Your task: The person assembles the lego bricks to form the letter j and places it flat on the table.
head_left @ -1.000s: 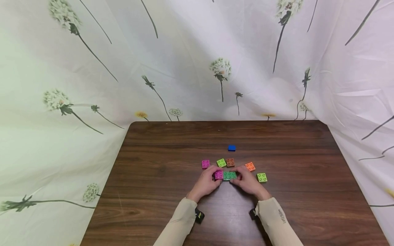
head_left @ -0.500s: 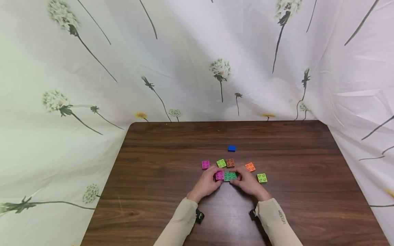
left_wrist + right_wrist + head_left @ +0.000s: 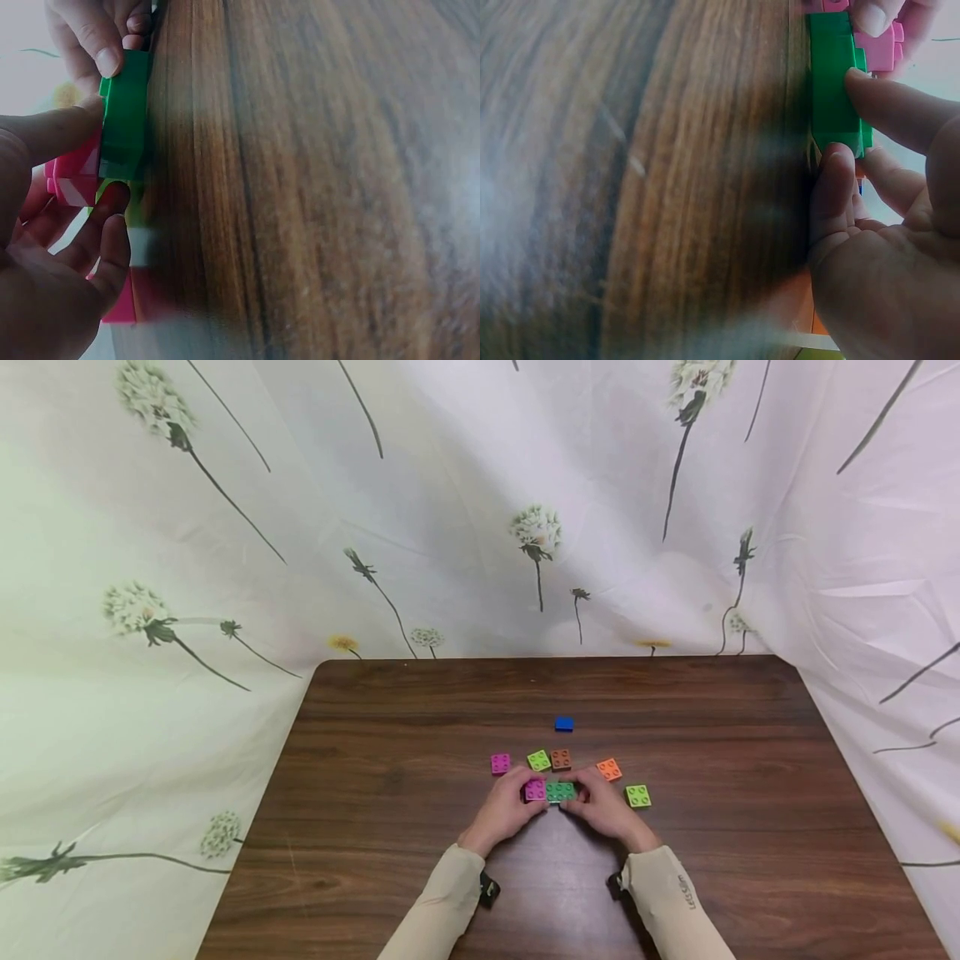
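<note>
A long green building brick [image 3: 559,792] lies on the table in front of me, studs up. At its left end a magenta brick [image 3: 535,790] sits on top, overlapping the green one; the wrist views show them touching, but whether the studs are fully pressed together I cannot tell. My left hand [image 3: 504,810] pinches the magenta brick between thumb and fingers. Around the right part of the green brick [image 3: 832,90], my right hand [image 3: 606,808] holds with thumb and fingers, the thumb on its near side.
Behind the hands lie a second magenta brick [image 3: 500,764], a lime brick [image 3: 538,761], a brown brick [image 3: 560,760] and, farther back, a blue brick [image 3: 564,724]. An orange brick [image 3: 609,769] and another lime brick [image 3: 637,796] are to the right on the wooden table [image 3: 375,860].
My left hand and the magenta brick have shifted very slightly right along the green brick. The right hand keeps its hold, and the loose bricks stay put.
</note>
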Action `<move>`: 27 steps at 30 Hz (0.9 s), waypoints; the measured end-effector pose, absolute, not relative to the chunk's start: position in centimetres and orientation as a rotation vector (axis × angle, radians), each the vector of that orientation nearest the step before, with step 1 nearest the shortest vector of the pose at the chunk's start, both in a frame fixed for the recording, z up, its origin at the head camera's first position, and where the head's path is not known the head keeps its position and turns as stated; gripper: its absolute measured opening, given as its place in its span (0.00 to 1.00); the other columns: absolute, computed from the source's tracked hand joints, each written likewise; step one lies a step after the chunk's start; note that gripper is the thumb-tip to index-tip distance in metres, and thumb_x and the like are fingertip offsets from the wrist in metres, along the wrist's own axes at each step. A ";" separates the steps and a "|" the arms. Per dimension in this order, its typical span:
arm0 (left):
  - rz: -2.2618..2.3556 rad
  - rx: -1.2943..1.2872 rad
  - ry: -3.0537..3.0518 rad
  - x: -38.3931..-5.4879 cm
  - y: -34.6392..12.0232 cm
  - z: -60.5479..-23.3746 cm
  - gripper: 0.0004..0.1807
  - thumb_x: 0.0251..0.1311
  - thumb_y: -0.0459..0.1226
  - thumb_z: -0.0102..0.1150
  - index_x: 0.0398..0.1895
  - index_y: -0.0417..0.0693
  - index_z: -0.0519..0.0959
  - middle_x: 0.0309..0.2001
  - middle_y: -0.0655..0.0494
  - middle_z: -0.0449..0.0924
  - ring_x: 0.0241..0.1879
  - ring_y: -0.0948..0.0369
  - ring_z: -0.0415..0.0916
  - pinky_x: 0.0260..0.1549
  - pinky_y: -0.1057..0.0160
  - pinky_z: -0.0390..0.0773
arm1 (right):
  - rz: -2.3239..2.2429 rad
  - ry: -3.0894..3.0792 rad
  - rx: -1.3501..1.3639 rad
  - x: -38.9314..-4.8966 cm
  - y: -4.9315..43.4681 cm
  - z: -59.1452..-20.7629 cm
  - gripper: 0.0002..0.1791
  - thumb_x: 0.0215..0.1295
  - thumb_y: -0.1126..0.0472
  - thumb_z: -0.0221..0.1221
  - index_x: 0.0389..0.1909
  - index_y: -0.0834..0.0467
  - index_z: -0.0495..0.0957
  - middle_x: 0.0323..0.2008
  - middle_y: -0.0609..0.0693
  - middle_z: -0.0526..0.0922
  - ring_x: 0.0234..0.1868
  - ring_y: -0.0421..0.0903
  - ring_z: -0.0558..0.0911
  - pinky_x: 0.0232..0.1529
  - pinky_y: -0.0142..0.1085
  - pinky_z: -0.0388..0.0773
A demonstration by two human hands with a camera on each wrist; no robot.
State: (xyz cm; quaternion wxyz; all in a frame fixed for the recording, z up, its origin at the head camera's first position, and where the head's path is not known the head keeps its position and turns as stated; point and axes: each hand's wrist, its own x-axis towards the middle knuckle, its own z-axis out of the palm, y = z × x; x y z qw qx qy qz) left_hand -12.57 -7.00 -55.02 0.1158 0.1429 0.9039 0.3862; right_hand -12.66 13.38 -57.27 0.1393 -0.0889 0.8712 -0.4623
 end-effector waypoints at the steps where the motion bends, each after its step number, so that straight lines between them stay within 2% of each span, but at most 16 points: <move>1: 1.130 0.419 2.651 -12.6 -7.0 -55.0 0.20 0.57 0.40 0.66 0.54 0.50 0.78 0.51 0.56 0.78 0.56 0.57 0.74 0.58 0.54 0.72 | -1.336 2.518 -0.256 -12.7 13.4 -57.3 0.19 0.58 0.64 0.66 0.51 0.58 0.78 0.40 0.51 0.74 0.33 0.41 0.70 0.33 0.30 0.68; 27: 1.205 0.310 2.590 -12.3 -7.2 -56.0 0.22 0.55 0.38 0.68 0.54 0.48 0.77 0.52 0.54 0.78 0.55 0.56 0.75 0.57 0.51 0.72 | -1.319 2.518 -0.188 -12.2 13.0 -56.9 0.20 0.58 0.63 0.66 0.52 0.57 0.78 0.44 0.51 0.74 0.33 0.41 0.71 0.32 0.31 0.68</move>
